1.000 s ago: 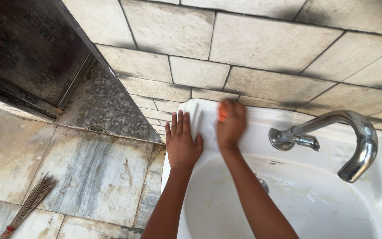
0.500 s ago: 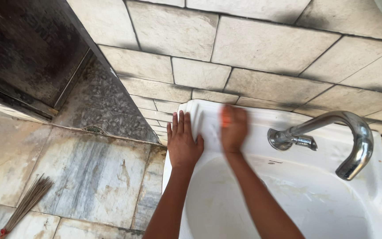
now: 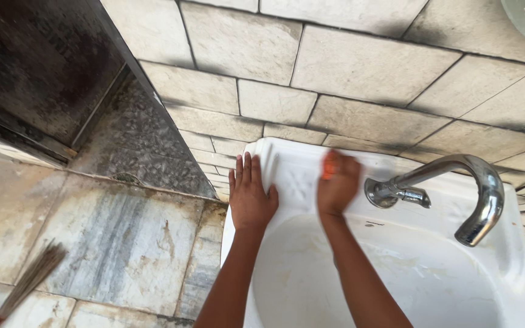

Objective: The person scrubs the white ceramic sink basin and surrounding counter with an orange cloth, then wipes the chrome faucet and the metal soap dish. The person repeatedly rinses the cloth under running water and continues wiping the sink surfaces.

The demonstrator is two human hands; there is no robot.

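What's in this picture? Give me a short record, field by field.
Place: white sink against a tiled wall
Left hand: flat on the sink's left rim, fingers spread, holding nothing
Right hand: blurred, on the sink's back ledge, gripping something orange; its kind cannot be told
Tap: chrome, curved, to the right of the right hand, no water seen
Floor: stained tiles, with a broom at lower left

I counted two hands, left hand (image 3: 251,197) and right hand (image 3: 337,182), one white sink (image 3: 432,279), one chrome tap (image 3: 457,188), one orange scrubber (image 3: 329,167), one broom (image 3: 22,282).
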